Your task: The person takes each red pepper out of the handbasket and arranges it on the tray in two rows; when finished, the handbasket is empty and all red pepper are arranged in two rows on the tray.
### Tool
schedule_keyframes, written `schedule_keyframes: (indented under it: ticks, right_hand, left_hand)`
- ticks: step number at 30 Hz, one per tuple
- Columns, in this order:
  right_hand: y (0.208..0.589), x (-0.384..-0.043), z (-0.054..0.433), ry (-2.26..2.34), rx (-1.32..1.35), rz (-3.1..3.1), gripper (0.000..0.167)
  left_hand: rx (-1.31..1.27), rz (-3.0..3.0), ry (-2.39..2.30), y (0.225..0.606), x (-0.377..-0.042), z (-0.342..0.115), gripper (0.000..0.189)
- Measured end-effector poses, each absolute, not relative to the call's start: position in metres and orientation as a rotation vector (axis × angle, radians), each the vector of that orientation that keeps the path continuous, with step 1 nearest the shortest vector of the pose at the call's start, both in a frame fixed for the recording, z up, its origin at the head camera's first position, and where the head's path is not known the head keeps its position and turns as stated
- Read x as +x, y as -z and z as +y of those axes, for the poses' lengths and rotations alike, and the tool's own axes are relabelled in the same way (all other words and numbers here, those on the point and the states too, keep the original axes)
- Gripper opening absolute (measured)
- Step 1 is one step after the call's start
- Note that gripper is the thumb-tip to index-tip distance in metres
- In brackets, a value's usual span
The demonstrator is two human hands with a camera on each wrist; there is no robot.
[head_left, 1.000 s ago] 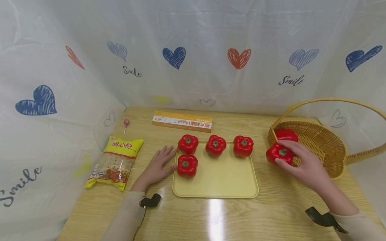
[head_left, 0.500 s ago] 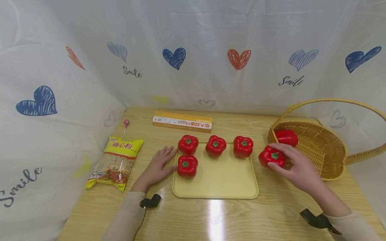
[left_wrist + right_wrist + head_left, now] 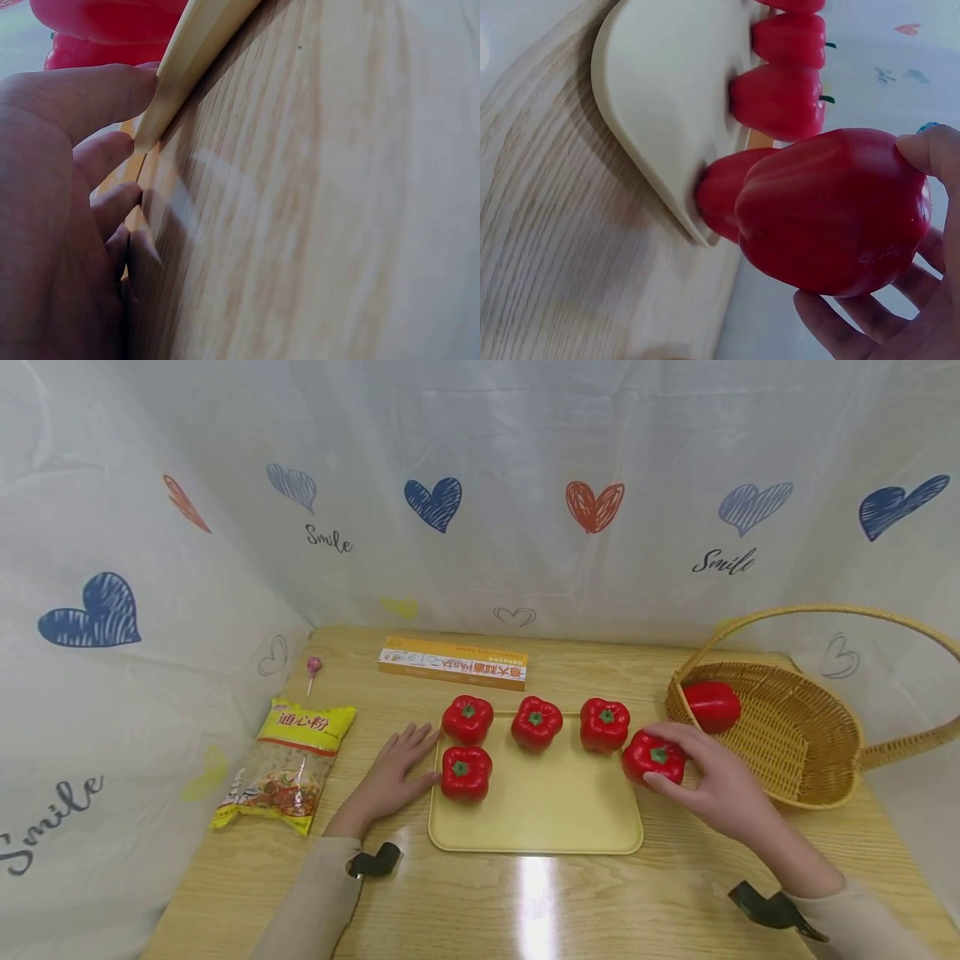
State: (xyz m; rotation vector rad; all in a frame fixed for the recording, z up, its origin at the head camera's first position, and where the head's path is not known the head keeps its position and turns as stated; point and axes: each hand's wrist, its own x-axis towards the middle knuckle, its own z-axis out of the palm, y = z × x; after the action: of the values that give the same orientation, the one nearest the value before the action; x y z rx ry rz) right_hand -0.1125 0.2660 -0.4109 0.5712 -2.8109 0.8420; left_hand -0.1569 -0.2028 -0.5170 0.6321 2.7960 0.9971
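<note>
My right hand (image 3: 712, 781) grips a red bell pepper (image 3: 652, 758) between thumb and fingers, over the right rim of the yellow tray (image 3: 555, 814). In the right wrist view this held bell pepper (image 3: 832, 214) hangs above the tray's corner, in front of another pepper. Several more red bell peppers stand on the tray: three along its far side, and one bell pepper (image 3: 467, 773) nearer at the left. My left hand (image 3: 393, 777) rests on the table by the tray's left edge, thumb and fingertips touching the rim, as the left wrist view shows.
At the right stands a wicker basket (image 3: 825, 735) with a tall handle and a red pepper (image 3: 712, 706) inside. A pasta box (image 3: 452, 663) lies behind the tray. A yellow bag of pasta (image 3: 288, 764) and a lollipop (image 3: 313, 668) lie at the left.
My right hand has carried the bell pepper leftward from the basket's rim to the right edge of the tray. The left hand has stayed in place.
</note>
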Motion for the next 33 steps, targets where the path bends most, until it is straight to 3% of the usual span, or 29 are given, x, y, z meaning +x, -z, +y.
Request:
schedule_keyframes:
  ticks: [33]
  right_hand:
    - [0.437,-0.118,0.205,-1.061,0.793,-2.783,0.058]
  left_hand:
    - [0.637,2.801,-0.979,0.519,-0.158,-0.204,0.07]
